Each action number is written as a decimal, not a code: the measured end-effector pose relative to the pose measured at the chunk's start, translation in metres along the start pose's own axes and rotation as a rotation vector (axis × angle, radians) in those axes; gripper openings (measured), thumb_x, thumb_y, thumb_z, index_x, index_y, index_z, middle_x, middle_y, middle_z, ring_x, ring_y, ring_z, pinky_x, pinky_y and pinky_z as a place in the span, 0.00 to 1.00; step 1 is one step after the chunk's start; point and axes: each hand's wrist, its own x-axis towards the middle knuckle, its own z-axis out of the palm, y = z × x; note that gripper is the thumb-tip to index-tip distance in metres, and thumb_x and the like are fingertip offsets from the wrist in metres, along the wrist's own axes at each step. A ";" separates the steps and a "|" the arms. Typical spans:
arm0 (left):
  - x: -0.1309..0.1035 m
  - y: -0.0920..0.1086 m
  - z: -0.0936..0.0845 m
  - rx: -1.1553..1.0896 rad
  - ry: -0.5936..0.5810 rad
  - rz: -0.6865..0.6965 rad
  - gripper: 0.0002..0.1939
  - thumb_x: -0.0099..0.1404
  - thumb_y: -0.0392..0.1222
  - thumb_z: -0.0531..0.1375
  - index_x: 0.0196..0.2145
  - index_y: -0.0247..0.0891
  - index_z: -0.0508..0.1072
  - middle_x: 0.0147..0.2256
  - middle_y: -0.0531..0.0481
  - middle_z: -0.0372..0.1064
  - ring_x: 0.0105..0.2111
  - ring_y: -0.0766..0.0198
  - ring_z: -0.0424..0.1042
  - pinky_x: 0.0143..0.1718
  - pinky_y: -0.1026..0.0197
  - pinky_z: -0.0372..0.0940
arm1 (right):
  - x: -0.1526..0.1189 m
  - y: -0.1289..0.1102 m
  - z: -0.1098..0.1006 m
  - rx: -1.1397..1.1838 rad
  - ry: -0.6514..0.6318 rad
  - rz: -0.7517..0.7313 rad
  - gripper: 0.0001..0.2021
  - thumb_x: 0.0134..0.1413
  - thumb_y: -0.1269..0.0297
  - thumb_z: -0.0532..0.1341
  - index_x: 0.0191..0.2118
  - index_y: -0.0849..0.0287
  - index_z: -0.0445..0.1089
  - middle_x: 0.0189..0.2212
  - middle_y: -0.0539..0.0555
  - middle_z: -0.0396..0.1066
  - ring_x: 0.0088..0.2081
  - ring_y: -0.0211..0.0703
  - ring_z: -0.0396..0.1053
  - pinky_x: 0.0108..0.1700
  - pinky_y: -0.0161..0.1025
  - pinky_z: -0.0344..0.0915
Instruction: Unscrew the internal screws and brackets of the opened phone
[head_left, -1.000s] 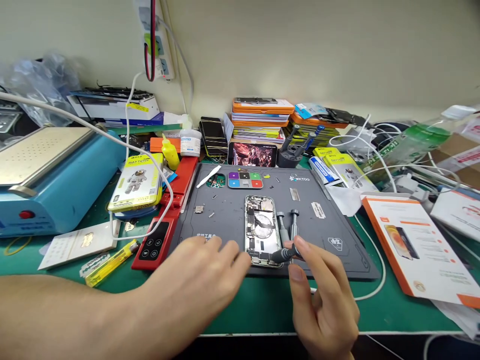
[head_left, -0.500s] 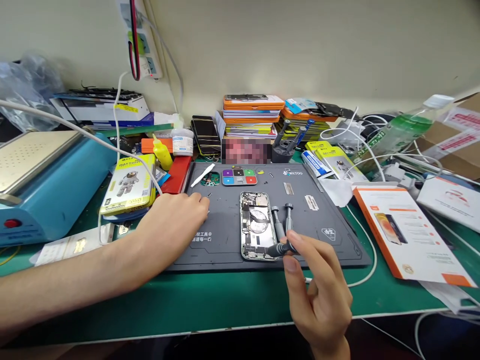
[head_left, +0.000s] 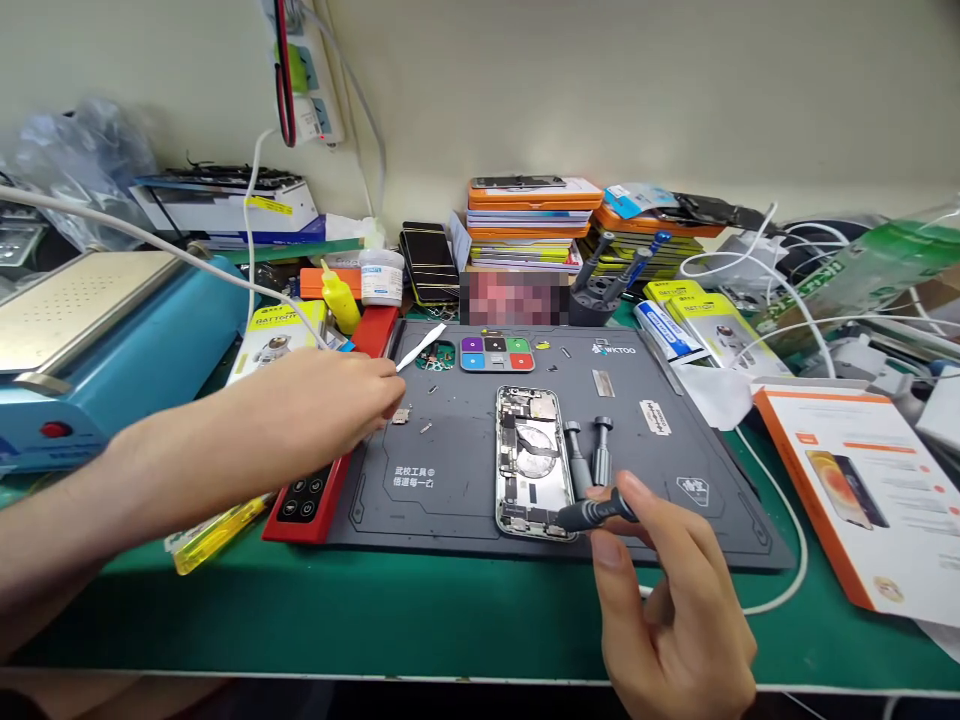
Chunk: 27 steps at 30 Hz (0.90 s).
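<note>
An opened phone (head_left: 534, 465) lies on the grey work mat (head_left: 465, 500), its metal frame and inner parts exposed. My right hand (head_left: 667, 590) pinches a dark screwdriver (head_left: 596, 512) between thumb and fingers, slanted with its lower end at the phone's bottom right corner. Two more grey screwdrivers (head_left: 602, 450) lie just right of the phone. My left hand (head_left: 352, 395) hovers at the mat's left edge with curled fingers; its fingertips are hidden, so anything inside cannot be seen. Close by are a white pry stick (head_left: 420, 347) and a small metal part (head_left: 401, 416).
A coloured magnetic tray (head_left: 496, 353) sits at the mat's back, beside a green circuit board (head_left: 442, 355). A red device (head_left: 294, 525) borders the mat's left side. Further left stands a blue heating machine (head_left: 150, 350); right are a white-orange box (head_left: 847, 490) and loose cables.
My left hand has moved left off the mat's printed area, uncovering small parts and the red device. My right hand keeps the screwdriver at the phone's corner. The whole view has shifted slightly.
</note>
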 end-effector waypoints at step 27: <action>0.003 0.035 0.006 -0.143 -0.128 0.251 0.03 0.78 0.44 0.60 0.44 0.46 0.69 0.41 0.53 0.76 0.35 0.58 0.76 0.33 0.57 0.58 | 0.002 -0.001 0.001 -0.012 -0.022 0.058 0.36 0.64 0.82 0.64 0.72 0.49 0.63 0.58 0.56 0.78 0.49 0.47 0.80 0.52 0.50 0.83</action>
